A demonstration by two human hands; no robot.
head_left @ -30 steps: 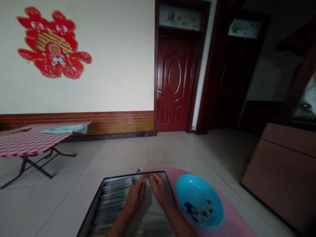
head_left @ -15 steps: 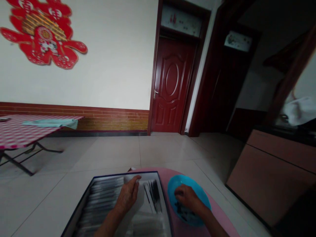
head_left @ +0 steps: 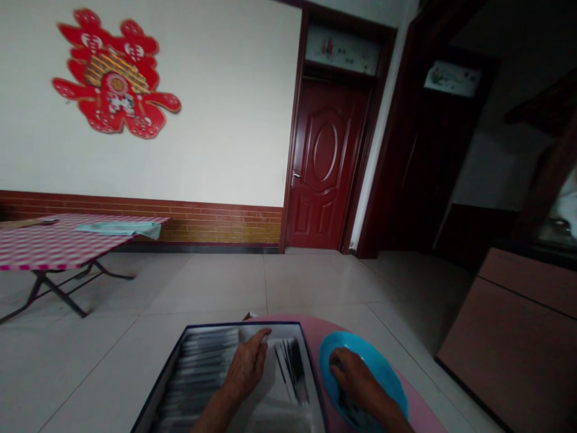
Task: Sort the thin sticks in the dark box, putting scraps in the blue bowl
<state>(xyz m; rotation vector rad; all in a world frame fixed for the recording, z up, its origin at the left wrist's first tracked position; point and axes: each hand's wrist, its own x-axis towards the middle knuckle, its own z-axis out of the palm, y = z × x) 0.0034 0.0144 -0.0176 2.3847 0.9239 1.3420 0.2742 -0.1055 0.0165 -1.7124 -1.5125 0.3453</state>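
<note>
My left hand (head_left: 246, 364) is over a shallow white box (head_left: 270, 391) with a dark blue rim. Its fingers are closed, and a pale bit shows at the tips, too small to name. Rows of thin grey packets (head_left: 205, 367) lie to its left in the box. On its right are several slim black-and-white strips (head_left: 293, 367). My right hand (head_left: 356, 376) reaches into a blue bowl (head_left: 383, 373), fingers curled together. Whatever they pinch is hidden. Small dark pieces (head_left: 349, 406) lie in the bowl under that hand, partly covered.
Box and bowl stand on a pink round table (head_left: 315, 325). A folding table (head_left: 45, 246) with a checked cover and a light green cloth (head_left: 119, 228) is at the left. A brown cabinet (head_left: 518, 319) stands right. A red door (head_left: 327, 162) is beyond.
The head view has turned left and up a little, so everything sits farther right and lower. Both hands stay at the box and the bowl, with little visible shift.
</note>
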